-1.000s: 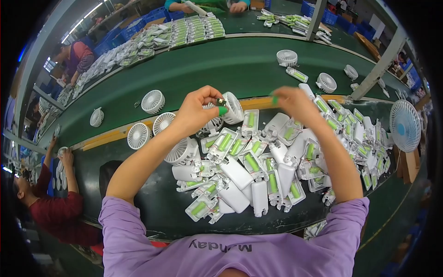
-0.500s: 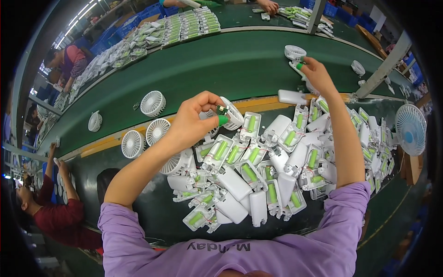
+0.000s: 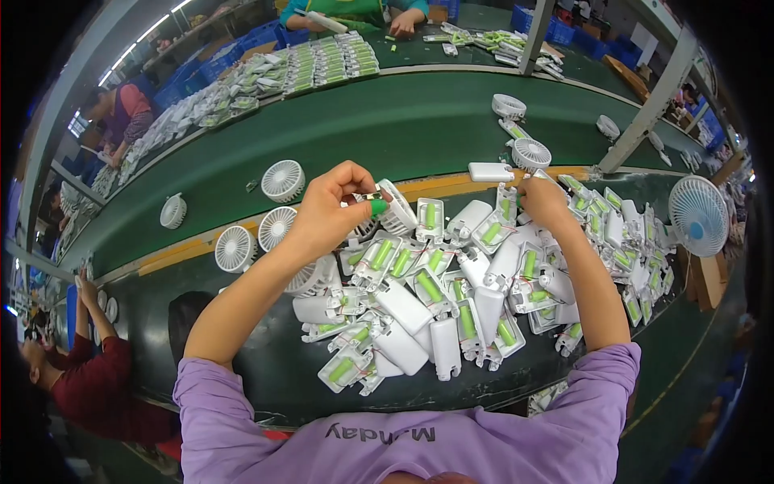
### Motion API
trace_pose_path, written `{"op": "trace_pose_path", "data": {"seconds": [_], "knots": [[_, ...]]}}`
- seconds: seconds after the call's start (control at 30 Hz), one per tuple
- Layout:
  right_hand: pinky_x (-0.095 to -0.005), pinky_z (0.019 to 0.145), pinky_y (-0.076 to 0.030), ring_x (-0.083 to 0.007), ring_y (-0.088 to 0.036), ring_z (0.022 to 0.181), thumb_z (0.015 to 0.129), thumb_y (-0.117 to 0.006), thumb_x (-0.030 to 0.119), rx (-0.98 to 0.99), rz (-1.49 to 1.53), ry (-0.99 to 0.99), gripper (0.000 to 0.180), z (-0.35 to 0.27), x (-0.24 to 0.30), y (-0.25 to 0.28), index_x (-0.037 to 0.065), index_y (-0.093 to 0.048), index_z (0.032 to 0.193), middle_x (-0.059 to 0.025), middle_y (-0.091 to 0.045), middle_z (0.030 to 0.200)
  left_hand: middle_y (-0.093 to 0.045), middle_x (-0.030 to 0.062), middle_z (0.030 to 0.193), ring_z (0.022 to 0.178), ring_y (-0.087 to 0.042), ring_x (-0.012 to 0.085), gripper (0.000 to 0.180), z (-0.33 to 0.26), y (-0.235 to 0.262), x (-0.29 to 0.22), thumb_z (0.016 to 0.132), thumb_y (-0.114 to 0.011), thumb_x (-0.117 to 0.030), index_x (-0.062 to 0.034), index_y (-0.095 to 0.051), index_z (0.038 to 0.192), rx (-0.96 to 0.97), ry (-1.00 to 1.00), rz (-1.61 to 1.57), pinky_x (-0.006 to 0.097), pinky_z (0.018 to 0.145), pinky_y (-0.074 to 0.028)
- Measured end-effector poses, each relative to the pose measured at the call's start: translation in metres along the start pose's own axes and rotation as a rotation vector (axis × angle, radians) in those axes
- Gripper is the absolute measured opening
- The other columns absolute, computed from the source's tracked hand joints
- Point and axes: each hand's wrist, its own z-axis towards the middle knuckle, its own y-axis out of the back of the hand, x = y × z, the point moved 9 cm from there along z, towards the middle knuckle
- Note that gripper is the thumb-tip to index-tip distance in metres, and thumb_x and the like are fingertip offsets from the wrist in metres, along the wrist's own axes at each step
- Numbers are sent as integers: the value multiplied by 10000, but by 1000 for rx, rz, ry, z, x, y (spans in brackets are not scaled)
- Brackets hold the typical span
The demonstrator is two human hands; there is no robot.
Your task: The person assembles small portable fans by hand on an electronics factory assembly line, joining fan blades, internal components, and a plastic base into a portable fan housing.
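My left hand (image 3: 337, 211) is raised at the near edge of the belt, thumb and fingers pinched on a small circuit board (image 3: 370, 196). Against those fingertips leans a white fan head (image 3: 397, 208); whether wires join the two, I cannot tell. At the far edge of the pile my right hand (image 3: 544, 202) is curled with its knuckles up, hiding what the fingers grip. Just beyond it rests another round fan head (image 3: 531, 153). Green coverings show on both thumbs. Below and between my hands lies a heap of white handle housings (image 3: 405, 306), several with green battery cells.
Along the green conveyor belt (image 3: 363, 121) sit more fan heads (image 3: 283, 181). A finished-looking fan (image 3: 698, 216) stands at the right beside a metal post (image 3: 645, 121). Across the belt a co-worker in a green apron (image 3: 355, 14) handles parts near rows of housings (image 3: 330, 60).
My right hand has drawn back from over the belt to the heap's far edge, uncovering the fan head there. The left hand keeps its pinch. The view has shifted slightly.
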Motion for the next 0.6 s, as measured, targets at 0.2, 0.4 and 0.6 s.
{"op": "trace_pose_path", "data": {"seconds": [0.2, 0.4, 0.6], "knots": [[-419, 719, -499, -301, -640, 831, 754, -524, 58, -19, -94, -26, 202, 3, 4, 5, 86, -669, 891, -149, -658, 871, -603, 5, 824, 714, -523, 40, 126, -17, 12, -8, 778, -608, 3, -22, -561, 892, -49, -3, 41, 189, 625, -420], [-410, 743, -492, -323, -625, 851, 743, -531, 33, -146, -13, 27, 221, 3, 7, 10, 78, -673, 907, -159, -650, 880, -591, 4, 823, 722, -526, 46, 132, -25, 7, -7, 785, -614, -12, -20, -570, 910, -15, 9, -29, 195, 644, -431], [-410, 823, -461, -340, -567, 980, 729, -550, 11, -21, 3, 72, 323, 24, 28, 1, 86, -634, 1032, -153, -626, 994, -588, 4, 832, 742, -538, 52, 131, -21, 2, -7, 789, -606, -5, -17, -569, 914, -4, 30, -16, 200, 670, -448]]}}
